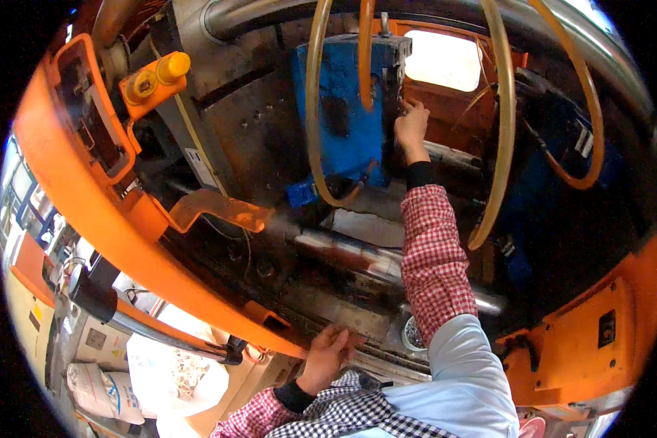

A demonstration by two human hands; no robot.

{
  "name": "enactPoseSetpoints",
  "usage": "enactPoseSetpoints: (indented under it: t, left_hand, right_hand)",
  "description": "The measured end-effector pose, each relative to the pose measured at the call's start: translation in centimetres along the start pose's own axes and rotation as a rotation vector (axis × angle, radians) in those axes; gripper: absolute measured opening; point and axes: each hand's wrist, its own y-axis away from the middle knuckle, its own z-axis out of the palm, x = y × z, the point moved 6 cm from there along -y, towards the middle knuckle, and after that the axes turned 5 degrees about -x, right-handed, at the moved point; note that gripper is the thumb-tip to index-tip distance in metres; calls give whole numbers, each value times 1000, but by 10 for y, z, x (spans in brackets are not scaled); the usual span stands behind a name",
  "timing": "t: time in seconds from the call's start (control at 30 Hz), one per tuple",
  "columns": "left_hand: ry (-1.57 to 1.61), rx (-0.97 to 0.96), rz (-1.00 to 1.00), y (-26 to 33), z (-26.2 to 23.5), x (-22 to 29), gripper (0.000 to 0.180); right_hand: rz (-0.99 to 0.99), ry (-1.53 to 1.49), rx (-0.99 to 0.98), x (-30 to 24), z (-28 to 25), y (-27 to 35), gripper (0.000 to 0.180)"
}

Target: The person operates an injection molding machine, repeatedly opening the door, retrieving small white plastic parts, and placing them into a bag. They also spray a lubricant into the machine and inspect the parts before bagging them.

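A white sack (93, 387) lies well to the left of the left fingers (337, 340), and a clear bag of pale pieces (186, 376) lies nearer to them on the same side. A yellow button (173, 67) on an orange mount stands far above and left of those fingers. The left fingers are released and loosely bent, beside the lower end of the curved orange frame (164, 266). Above them, the blue block (343, 95) stands upright, just left of the right fingers (410, 106), which curl at its dark right edge; whether they grasp anything there I cannot tell. A small cup of dark grains (407, 339) is right of the left fingers. A yellowish hose (504, 109) hangs right of the right fingers.
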Motion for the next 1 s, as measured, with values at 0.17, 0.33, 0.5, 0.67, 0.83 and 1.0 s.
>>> enactPoseSetpoints:
  t: [0.17, 0.33, 0.5, 0.67, 0.83, 1.0]
  left_hand:
    - [-28, 53, 4, -1, -13, 14, 30]
    - [108, -83, 53, -9, 10, 20, 34]
    - [72, -121, 10, -11, 16, 11, 35]
    - [87, -50, -40, -11, 15, 10, 36]
    - [106, -72, -35, 0, 7, 7, 39]
    - [-341, -73, 145, 2, 13, 3, 39]
  right_hand:
    - [-195, -546, -380, -106, -92, 124, 13]
    - [-302, -527, -1152, -136, -168, 276, 18]
    - [-197, -667, -1093, -134, -188, 296, 17]
    - [-275, -646, -1006, -133, -188, 290, 14]
    - [-109, -550, -427, -101, -159, 201, 9]
    - [70, -481, 186, -57, -108, 65, 17]
